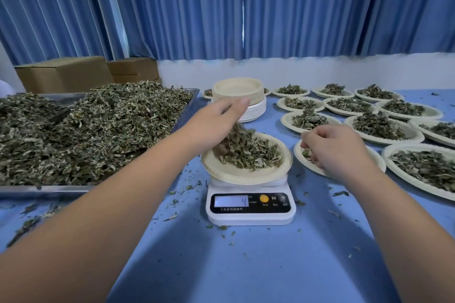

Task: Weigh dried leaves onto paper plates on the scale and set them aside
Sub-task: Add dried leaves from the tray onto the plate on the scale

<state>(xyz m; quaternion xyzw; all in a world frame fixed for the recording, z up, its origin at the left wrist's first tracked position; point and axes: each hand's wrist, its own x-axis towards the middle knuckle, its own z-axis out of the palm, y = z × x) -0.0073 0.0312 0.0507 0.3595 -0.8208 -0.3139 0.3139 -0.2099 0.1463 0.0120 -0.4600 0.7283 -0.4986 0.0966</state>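
A white digital scale (250, 206) stands at the centre of the blue table, its display showing 4. On it rests a paper plate (229, 170) with a pile of dried leaves (253, 150). My left hand (211, 123) hovers over the plate's left side, fingers apart, and leaves fall from it onto the pile. My right hand (337, 150) lies over another paper plate (376, 157) just right of the scale, fingers curled on a small pinch of leaves. A metal tray (44, 190) on the left is heaped with dried leaves (86, 128).
A stack of empty paper plates (238, 98) stands behind the scale. Several filled plates (384, 128) cover the table's right side. Cardboard boxes (64, 74) sit at the back left under blue curtains. Leaf crumbs lie scattered around the scale.
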